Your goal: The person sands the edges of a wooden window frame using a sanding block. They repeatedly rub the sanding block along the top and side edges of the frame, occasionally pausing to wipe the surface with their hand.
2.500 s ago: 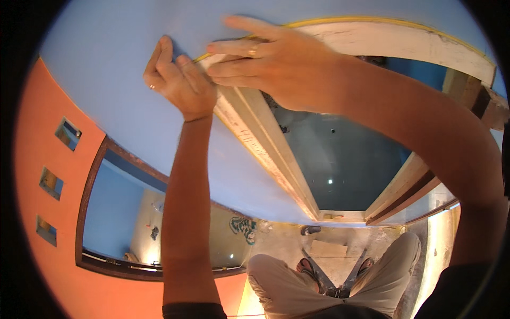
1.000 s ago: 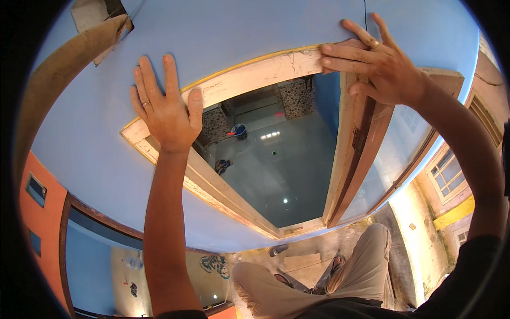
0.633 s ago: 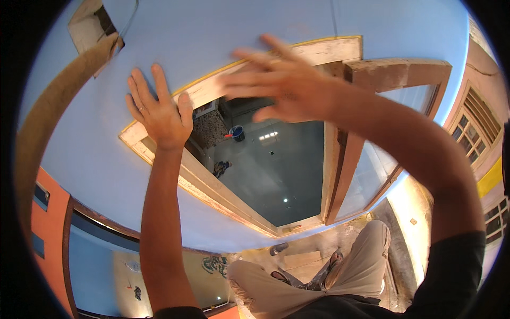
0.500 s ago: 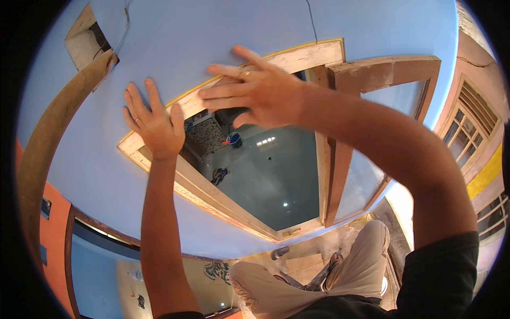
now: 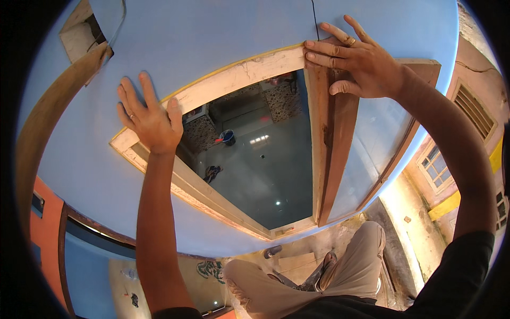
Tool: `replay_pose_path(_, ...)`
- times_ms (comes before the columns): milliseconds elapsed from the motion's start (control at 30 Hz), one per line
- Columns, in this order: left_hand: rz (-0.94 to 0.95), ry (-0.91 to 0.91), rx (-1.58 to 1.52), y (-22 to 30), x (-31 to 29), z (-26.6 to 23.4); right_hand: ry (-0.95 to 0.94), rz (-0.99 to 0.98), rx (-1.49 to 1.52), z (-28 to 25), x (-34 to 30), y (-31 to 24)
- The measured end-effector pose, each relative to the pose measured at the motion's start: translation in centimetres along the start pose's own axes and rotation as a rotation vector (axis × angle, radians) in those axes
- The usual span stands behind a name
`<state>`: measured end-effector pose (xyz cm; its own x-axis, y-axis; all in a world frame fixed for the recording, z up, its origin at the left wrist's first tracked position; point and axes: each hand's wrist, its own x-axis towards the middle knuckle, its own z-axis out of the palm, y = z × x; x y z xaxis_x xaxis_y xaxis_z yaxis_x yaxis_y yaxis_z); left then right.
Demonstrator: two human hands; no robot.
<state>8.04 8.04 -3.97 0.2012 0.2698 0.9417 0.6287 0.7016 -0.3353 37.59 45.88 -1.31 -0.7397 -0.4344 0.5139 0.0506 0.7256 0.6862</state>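
Note:
A pale wooden window frame (image 5: 241, 67), edged with a yellow strip along its top, is set in a light blue wall (image 5: 212, 32). My left hand (image 5: 151, 118) lies with fingers spread across the frame's upper left part, its fingertips on the wall above. My right hand (image 5: 358, 59) is at the upper right corner, fingers apart, over the top of the brown window sash (image 5: 342, 143). That sash is swung outward and has a glass pane (image 5: 372, 141). Neither hand holds anything.
Through the opening show a dark shiny floor (image 5: 265, 175) and a dark bucket (image 5: 227, 137). A wooden pole (image 5: 56, 114) rises at the left, near a hole in the wall (image 5: 85, 37). Below are my bent legs (image 5: 356, 260) and a doorway at lower left. A neighbouring building stands right.
My right hand has moved right along the top of the frame to its upper right corner by the sash. My left hand stays at the upper left part.

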Motion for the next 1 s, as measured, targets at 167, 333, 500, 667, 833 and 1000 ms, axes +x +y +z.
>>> replay_pose_path(167, 0.001, -0.029, 0.006, 0.2, 0.2, -0.3, 0.015, 0.004, 0.029, 0.2, 0.0, 0.0)
replay_pose_path(333, 0.013, -0.025, 0.010, 0.1, 0.1, -0.3, 0.057, -0.047, 0.098, 0.6, 1.1, 0.0)
replay_pose_path(500, 0.037, -0.044, -0.003, -0.2, -0.2, -0.5, 0.200, -0.166, 0.322, 1.4, 8.9, -6.5)
replay_pose_path(667, 0.075, -0.091, -0.042, -1.2, -0.1, -0.7, 0.233, -0.163, 0.356, 1.2, 11.9, -9.1)
replay_pose_path(833, 0.089, -0.099, -0.031, -1.8, -0.6, -1.4, 0.172, 0.004, 0.145, 1.6, 5.5, -5.8)
replay_pose_path(1000, 0.079, -0.057, -0.077, -1.0, -0.2, -1.0, 0.329, -0.039, 0.373, 1.5, 13.4, -11.7)
